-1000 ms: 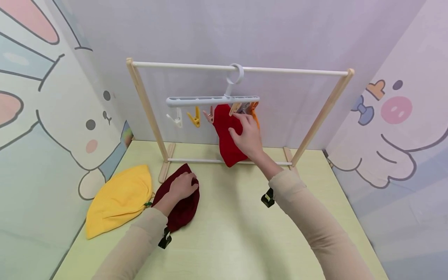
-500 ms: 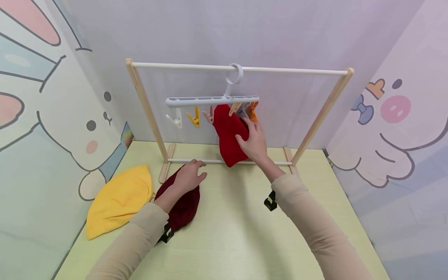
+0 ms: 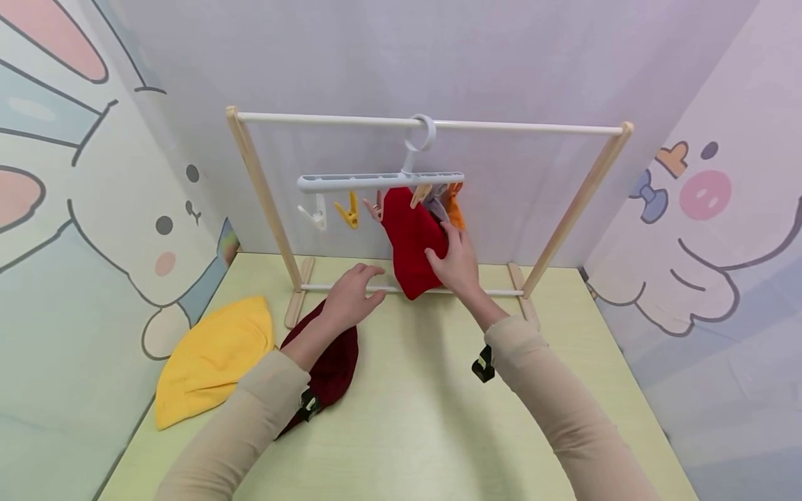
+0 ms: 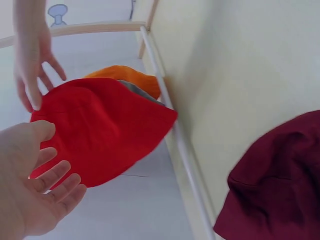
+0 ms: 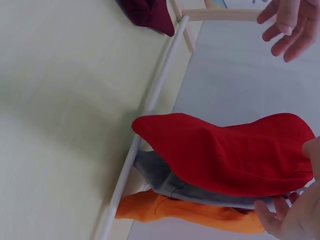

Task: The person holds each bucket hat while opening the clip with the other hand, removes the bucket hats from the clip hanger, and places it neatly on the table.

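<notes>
A red bucket hat (image 3: 404, 236) hangs from the grey clip hanger (image 3: 357, 183), below a beige clip (image 3: 419, 195). Behind it hang a grey hat (image 5: 200, 194) and an orange hat (image 5: 170, 210). My right hand (image 3: 457, 263) is at the red hat's right side, thumb over its front and fingers loosely extended by the far edge. With fingers spread and nothing held, my left hand (image 3: 351, 298) is just left of the red hat's lower part. Under my left forearm a maroon hat (image 3: 338, 362) lies on the table, partly hidden.
White (image 3: 317, 214), yellow (image 3: 349, 211) and pink clips (image 3: 376, 207) hang on the hanger's left half. A wooden rack with a white top rod (image 3: 326, 119) carries the hanger. A yellow hat (image 3: 213, 362) lies at the table's left, near the printed side wall.
My left hand has left the maroon hat and moved up and right toward the red one. My right hand has dropped from the beige clip to the red hat's side.
</notes>
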A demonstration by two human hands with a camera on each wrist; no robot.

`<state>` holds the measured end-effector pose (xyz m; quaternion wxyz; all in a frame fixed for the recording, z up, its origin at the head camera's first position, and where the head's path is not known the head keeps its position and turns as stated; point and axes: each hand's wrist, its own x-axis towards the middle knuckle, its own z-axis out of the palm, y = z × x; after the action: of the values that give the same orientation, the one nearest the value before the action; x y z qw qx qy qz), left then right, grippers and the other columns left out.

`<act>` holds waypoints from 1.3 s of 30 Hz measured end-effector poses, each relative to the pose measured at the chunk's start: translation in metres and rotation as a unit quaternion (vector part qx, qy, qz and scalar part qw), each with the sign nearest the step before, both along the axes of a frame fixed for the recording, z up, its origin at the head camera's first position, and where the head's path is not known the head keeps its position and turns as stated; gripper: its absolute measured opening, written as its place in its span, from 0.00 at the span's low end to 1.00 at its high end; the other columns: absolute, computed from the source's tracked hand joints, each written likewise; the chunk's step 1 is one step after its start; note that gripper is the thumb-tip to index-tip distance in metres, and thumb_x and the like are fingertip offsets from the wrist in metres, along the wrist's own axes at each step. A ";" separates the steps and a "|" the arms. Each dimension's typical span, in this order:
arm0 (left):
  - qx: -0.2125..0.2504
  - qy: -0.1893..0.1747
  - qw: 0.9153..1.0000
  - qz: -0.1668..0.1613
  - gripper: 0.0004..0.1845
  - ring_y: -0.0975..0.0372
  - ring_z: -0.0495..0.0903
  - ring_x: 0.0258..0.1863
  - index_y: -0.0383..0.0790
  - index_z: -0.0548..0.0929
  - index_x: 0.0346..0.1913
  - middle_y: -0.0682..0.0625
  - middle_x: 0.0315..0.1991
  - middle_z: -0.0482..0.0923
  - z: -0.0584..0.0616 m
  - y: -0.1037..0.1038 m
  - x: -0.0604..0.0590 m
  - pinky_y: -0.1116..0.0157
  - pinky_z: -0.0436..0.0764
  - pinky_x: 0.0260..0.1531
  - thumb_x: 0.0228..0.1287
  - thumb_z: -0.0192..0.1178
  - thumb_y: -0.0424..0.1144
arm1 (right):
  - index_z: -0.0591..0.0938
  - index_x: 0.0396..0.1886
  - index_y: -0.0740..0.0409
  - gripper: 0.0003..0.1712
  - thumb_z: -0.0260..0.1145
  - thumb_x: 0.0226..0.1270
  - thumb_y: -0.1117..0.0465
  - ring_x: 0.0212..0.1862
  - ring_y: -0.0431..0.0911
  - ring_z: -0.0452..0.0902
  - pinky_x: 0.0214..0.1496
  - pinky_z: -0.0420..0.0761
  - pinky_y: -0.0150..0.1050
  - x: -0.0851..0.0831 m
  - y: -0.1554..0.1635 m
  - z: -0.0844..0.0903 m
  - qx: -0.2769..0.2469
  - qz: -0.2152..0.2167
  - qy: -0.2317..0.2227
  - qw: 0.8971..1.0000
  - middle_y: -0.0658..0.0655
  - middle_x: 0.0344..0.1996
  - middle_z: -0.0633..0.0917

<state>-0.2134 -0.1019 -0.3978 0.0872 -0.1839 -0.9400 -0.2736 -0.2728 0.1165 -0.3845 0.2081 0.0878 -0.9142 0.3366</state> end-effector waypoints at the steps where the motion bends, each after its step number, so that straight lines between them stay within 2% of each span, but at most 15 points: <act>1: 0.003 0.003 1.000 0.001 0.21 0.54 0.75 0.50 0.44 0.76 0.55 0.46 0.51 0.75 0.002 0.002 -0.001 0.56 0.75 0.47 0.59 0.60 0.44 | 0.67 0.63 0.57 0.33 0.64 0.57 0.56 0.53 0.55 0.70 0.54 0.71 0.49 0.000 0.000 -0.001 -0.001 -0.003 -0.004 1.000 0.63 0.54 0.72; 5: 0.014 0.010 1.000 0.003 0.22 0.55 0.73 0.53 0.43 0.75 0.57 0.47 0.53 0.74 0.010 0.009 -0.002 0.57 0.74 0.51 0.59 0.60 0.44 | 0.67 0.63 0.56 0.33 0.64 0.57 0.56 0.54 0.55 0.69 0.55 0.70 0.48 -0.001 0.000 -0.006 -0.006 -0.015 -0.014 1.000 0.63 0.55 0.72; 10: 0.021 0.030 0.999 -0.003 0.24 0.57 0.72 0.55 0.42 0.73 0.58 0.47 0.55 0.73 0.019 0.020 -0.005 0.59 0.72 0.53 0.59 0.61 0.44 | 0.67 0.63 0.57 0.33 0.63 0.58 0.55 0.51 0.55 0.72 0.52 0.73 0.49 -0.003 -0.002 -0.011 -0.012 -0.029 -0.030 0.999 0.63 0.53 0.73; 18: 0.036 0.046 0.998 0.008 0.26 0.57 0.73 0.52 0.43 0.71 0.60 0.47 0.55 0.72 0.034 0.037 -0.007 0.60 0.74 0.51 0.59 0.60 0.46 | 0.69 0.58 0.58 0.27 0.63 0.59 0.57 0.50 0.56 0.73 0.52 0.73 0.50 -0.004 -0.001 -0.016 -0.027 -0.061 -0.040 0.997 0.62 0.51 0.75; 25: 0.049 0.067 0.996 0.020 0.26 0.57 0.74 0.51 0.42 0.72 0.59 0.46 0.54 0.73 0.045 0.050 -0.010 0.61 0.76 0.49 0.59 0.60 0.44 | 0.74 0.50 0.61 0.19 0.61 0.60 0.60 0.42 0.53 0.76 0.45 0.74 0.47 -0.002 0.001 -0.017 -0.030 -0.057 -0.027 0.998 0.61 0.41 0.80; 33: 0.041 0.040 0.997 0.054 0.28 0.56 0.72 0.55 0.43 0.69 0.62 0.47 0.57 0.71 0.059 0.064 -0.012 0.60 0.75 0.51 0.59 0.60 0.45 | 0.75 0.48 0.63 0.16 0.57 0.61 0.62 0.40 0.53 0.77 0.44 0.75 0.47 0.001 -0.001 -0.014 -0.034 -0.055 -0.015 0.998 0.61 0.40 0.81; 39: 0.030 0.040 0.996 0.079 0.29 0.56 0.73 0.53 0.43 0.67 0.63 0.46 0.57 0.71 0.065 0.073 -0.017 0.61 0.76 0.48 0.60 0.58 0.46 | 0.76 0.47 0.62 0.15 0.56 0.61 0.63 0.38 0.52 0.75 0.41 0.77 0.47 0.006 -0.003 -0.013 -0.030 -0.055 0.001 0.998 0.60 0.38 0.80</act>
<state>-0.2300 -0.0291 -0.3327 0.1513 -0.1175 -0.9388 -0.2863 -0.2670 0.1140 -0.3974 0.2295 0.0312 -0.9069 0.3520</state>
